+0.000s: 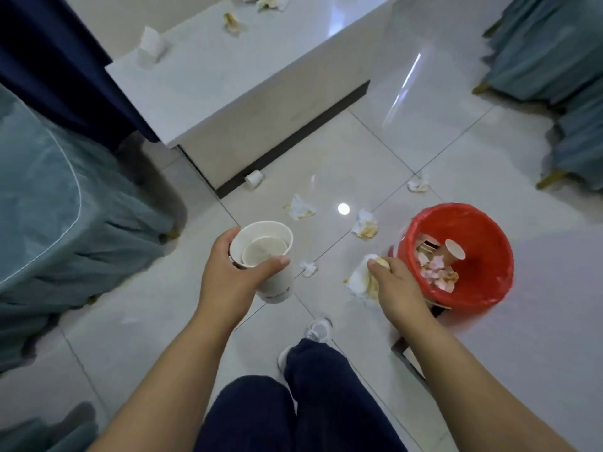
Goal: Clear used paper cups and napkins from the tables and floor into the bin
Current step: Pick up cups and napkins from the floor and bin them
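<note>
The left hand is wrapped around a nested stack of paper cups, held above the floor and well left of the red bin. The right hand clutches a stained, crumpled napkin just beside the bin's near rim, not yet over it. Released from there, the napkin would likely land on the floor tiles. The stack leans, so any dregs could spill. More napkins lie on the floor, a stray cup sits at the counter's foot, and more scraps lie on the counter; these are easy to miss. I cannot tell how many cups are nested or whether the inner one holds liquid. The counter's far end is cut off, and whatever sits under the bin is unclear.
</note>
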